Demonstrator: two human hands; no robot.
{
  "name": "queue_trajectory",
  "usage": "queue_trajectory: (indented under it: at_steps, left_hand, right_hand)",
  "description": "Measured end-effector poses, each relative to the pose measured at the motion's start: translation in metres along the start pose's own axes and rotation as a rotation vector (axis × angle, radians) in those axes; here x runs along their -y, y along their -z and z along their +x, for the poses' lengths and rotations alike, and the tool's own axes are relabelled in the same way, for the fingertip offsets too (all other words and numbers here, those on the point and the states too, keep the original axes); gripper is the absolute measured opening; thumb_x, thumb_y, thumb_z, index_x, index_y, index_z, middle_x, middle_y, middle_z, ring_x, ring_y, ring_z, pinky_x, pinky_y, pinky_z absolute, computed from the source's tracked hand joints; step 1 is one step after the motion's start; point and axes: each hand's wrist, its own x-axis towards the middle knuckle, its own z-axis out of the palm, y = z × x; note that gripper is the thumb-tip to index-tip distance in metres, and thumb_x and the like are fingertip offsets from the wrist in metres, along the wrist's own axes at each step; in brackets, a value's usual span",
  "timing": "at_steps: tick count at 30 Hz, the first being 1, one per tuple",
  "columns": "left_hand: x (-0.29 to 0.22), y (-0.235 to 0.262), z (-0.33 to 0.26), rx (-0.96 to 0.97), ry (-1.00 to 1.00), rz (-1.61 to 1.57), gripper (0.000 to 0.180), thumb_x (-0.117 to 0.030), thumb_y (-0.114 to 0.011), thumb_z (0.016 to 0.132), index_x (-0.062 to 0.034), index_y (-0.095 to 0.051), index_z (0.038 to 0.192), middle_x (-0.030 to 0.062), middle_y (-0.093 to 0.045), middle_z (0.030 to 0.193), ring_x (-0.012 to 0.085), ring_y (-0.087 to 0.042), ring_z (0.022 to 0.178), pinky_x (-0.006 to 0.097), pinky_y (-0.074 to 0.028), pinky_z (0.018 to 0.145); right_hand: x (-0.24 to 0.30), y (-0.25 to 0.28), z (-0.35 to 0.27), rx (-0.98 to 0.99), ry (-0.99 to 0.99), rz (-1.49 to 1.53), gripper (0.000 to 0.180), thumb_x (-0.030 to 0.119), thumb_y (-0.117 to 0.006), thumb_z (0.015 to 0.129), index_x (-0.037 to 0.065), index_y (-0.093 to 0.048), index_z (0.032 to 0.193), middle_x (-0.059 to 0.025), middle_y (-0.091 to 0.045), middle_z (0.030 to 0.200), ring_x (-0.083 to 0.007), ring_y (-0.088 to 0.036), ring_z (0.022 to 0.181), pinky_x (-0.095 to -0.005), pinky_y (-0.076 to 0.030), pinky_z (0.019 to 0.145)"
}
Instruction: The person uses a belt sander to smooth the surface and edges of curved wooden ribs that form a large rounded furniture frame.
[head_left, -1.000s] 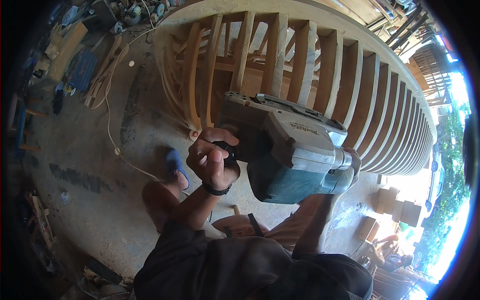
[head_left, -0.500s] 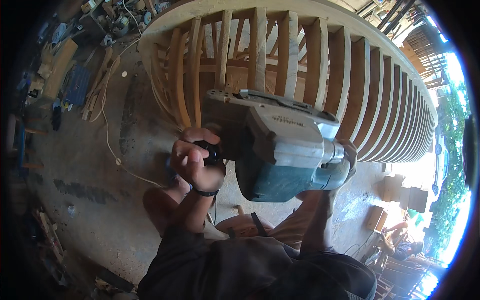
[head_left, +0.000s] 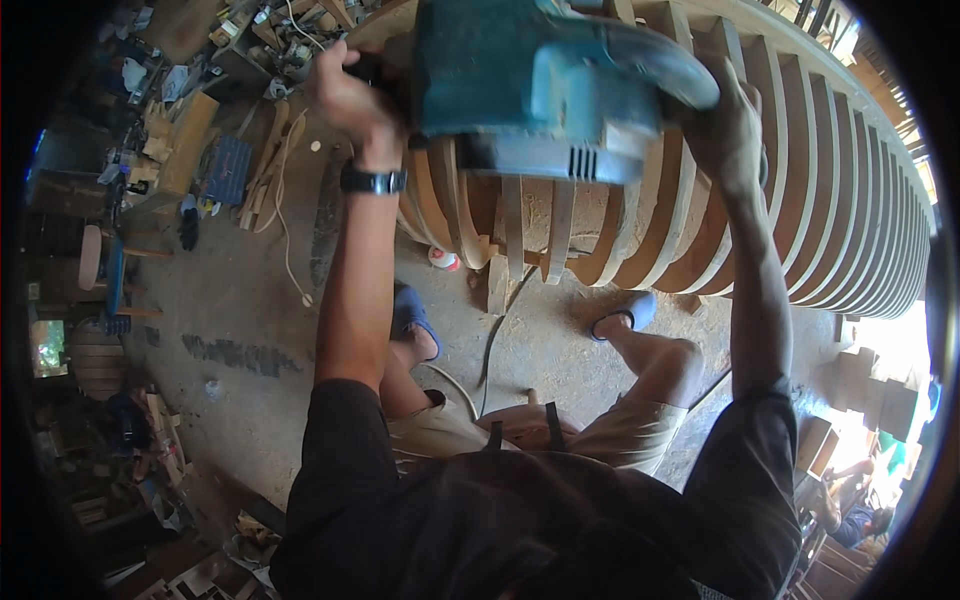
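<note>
A teal and silver belt sander (head_left: 535, 75) is held out in front of me, across the near side of a large curved wooden frame (head_left: 690, 225) made of many slats. My left hand (head_left: 350, 100) is at the black front knob of the sander, its fingers partly hidden behind the wrist. With my right hand (head_left: 725, 135) I grip the rear handle. The sander is slightly blurred and hides part of the slats; whether it touches them I cannot tell.
A dark cord (head_left: 492, 350) runs along the concrete floor between my feet. Near the frame's base lies a red and white round object (head_left: 443, 259). Tools, timber and a blue case (head_left: 227, 170) fill the left side. Another person (head_left: 855, 520) sits at the far right.
Both hands have carried the belt sander forward and up, away from my body, and it has tipped so its teal side faces me. My arms are now stretched out.
</note>
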Motion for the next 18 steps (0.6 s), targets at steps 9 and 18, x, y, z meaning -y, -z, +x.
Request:
queue_trajectory:
  at_steps: [9, 18]
  left_hand:
    - [-0.001, -0.010, 0.003, -0.121, -0.002, 0.010, 0.023, -0.016, -0.054, 0.080, 0.0005, -0.052, 0.063, 0.0134, -0.058, 0.059, 0.0209, -0.049, 0.039, 0.031, -0.039, 0.037]
    - [0.001, 0.078, -0.043, -0.061, -0.328, 0.274, 0.017, -0.015, -0.058, 0.089, -0.0020, -0.052, 0.079, 0.0126, -0.060, 0.067, 0.0209, -0.055, 0.052, 0.033, -0.042, 0.046]
  right_hand:
    - [0.024, 0.021, 0.057, 0.243, 0.192, 0.164, 0.040, 0.007, -0.066, 0.078, 0.004, -0.058, 0.117, -0.0171, -0.070, 0.094, -0.0353, -0.068, 0.093, -0.0442, -0.052, 0.083]
    - [0.041, 0.030, 0.025, 0.581, 0.306, 0.386, 0.033, 0.014, -0.075, 0.070, 0.003, -0.067, 0.100, -0.0164, -0.070, 0.080, -0.0297, -0.070, 0.071, -0.0364, -0.055, 0.067]
